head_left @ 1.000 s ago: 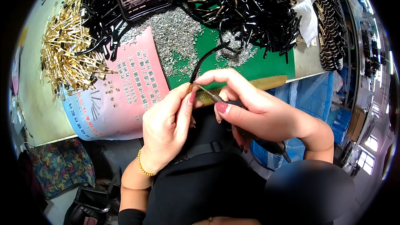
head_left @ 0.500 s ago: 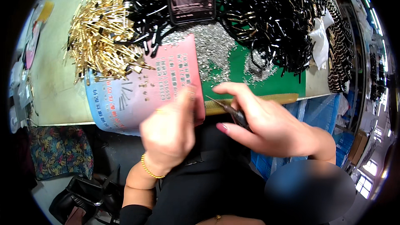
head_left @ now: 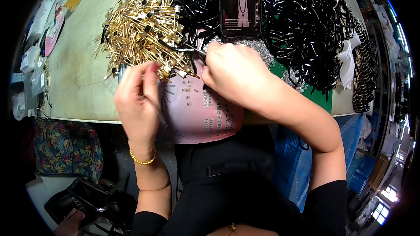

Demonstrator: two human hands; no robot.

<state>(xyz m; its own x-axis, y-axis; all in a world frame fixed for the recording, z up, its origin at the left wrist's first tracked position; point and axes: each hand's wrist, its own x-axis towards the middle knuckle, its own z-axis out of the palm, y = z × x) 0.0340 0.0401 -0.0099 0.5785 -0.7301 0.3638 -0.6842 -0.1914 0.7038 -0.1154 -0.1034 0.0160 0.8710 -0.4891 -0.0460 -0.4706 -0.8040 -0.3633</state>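
Note:
My left hand (head_left: 138,102), with a gold bead bracelet at the wrist, is at the near edge of a heap of thin gold-coloured pieces with some dark ends (head_left: 140,30). Its fingers are curled in; a thin, blurred piece seems to be in them. My right hand (head_left: 236,72) grips a slim, dark tool (head_left: 200,53), whose pointed metal tip reaches left to the heap's right side. Whether it has one or two prongs is unclear. Under both hands lies a pink printed sheet (head_left: 192,126) with several tiny flat bits (head_left: 188,89) and thin pins (head_left: 166,94).
A phone (head_left: 241,13) stands behind my right hand. Black shiny strips (head_left: 302,26) form a large pile at the far right, by small silver bits (head_left: 264,52) on a green mat (head_left: 323,98). Blue plastic crates (head_left: 288,161) are below the table edge.
My right hand has moved up and left with the tool, to the gold heap. My left hand has moved left and up to the heap's near edge. The view has shifted.

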